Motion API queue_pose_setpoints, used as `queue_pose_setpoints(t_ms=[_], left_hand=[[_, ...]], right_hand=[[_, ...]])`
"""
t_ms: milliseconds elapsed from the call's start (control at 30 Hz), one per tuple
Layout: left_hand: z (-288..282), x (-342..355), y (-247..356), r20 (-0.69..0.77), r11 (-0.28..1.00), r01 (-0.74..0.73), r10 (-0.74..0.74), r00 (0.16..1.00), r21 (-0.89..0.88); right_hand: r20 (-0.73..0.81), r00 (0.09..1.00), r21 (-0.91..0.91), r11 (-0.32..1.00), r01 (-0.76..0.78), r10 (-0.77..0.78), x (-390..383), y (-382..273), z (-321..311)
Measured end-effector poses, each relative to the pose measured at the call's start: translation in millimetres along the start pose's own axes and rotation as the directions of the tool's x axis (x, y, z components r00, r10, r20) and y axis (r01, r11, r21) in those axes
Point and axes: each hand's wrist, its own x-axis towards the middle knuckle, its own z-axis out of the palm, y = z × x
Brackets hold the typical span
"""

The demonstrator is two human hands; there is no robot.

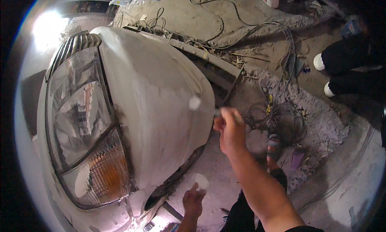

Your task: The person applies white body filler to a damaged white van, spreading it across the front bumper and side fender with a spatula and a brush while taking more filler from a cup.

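Note:
The pale, dusty front corner of a vehicle [157, 91] fills the left half, with a clear headlight [80, 111] and an amber lamp section [106, 175]. My right hand [230, 125] is at the panel's right edge, fingers closed on a blurred small tool, likely a spreader [213, 111]; its outline is indistinct. A whitish patch [195, 103] lies on the panel just left of it. Below, my left hand [194, 202] holds a round white palette [199, 181], fingers partly behind or against it.
Someone else's dark trousers and white shoes [319, 62] are at the right. My sandalled foot [273, 145] stands on broken concrete [329, 123] near tangled cables [281, 35], a purple cup-like object [297, 159] and a metal rail [201, 55]. A bright light glares at upper left.

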Motion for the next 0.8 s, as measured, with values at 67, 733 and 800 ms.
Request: queue_pose_setpoints(t_ms=[67,733,800], left_hand=[[-3,2,-6,0.011,0.976,-0.079,0.078,0.997,0.205],[-10,3,-11,0.003,0.978,-0.076,0.077,0.997,0.192],[-9,1,-5,-0.028,1.000,0.001,0.000,1.000,0.017]], right_hand=[[0.017,0.998,0.001,0.998,0.058,-0.058,6,-6,13],[-0.053,0.971,0.046,0.972,-0.229,0.231,-17,84,-44],[-0.048,0.969,0.060,0.969,-0.240,0.243,-17,88,-57]])
